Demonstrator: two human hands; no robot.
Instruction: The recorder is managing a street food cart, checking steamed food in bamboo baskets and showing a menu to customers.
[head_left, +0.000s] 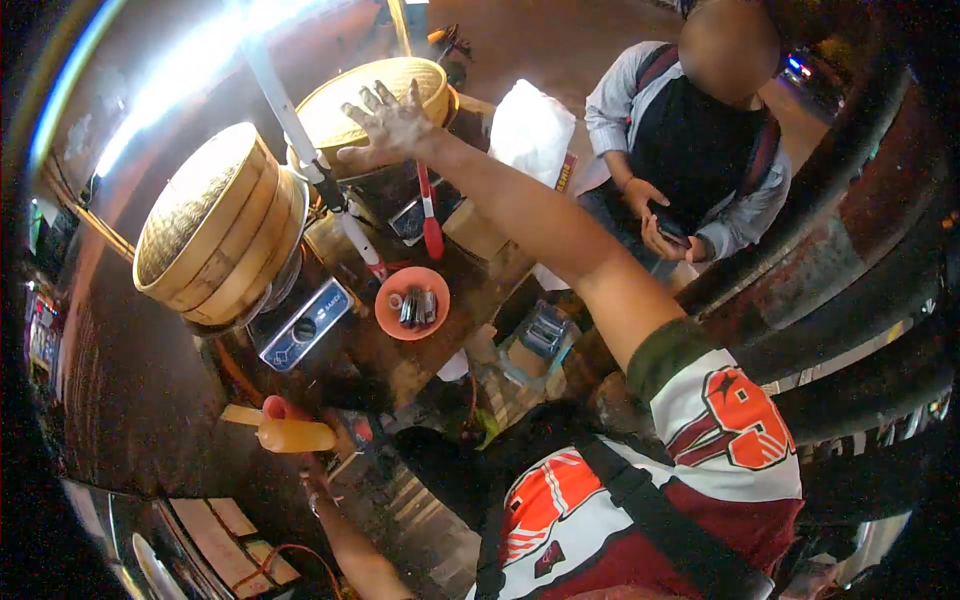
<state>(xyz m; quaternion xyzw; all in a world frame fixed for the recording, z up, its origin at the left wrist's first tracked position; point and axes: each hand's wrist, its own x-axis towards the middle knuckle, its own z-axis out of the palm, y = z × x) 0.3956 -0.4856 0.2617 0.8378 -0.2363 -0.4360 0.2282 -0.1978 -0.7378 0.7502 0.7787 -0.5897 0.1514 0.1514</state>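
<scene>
My right hand (390, 128), its fingers spread, is over the woven lid of the far bamboo steamer (425, 82). Whether the palm presses on the lid I cannot tell. Just below that hand hangs a utensil with a red tip (432, 238). Low on the left, my left hand (314, 485) is dim and partly hidden, so its fingers cannot be made out. Closest to it is a squeeze bottle with orange contents (297, 436), lying beside a pinkish-red bottle (278, 407).
A second, stacked bamboo steamer (225, 235) stands at left by a blue-panelled burner (303, 325). Mid-table is a pink bowl (428, 278) of small dark items. A pole (290, 110) slants between the steamers. Across the table, a person (700, 150) holds a phone near a white bag (530, 130).
</scene>
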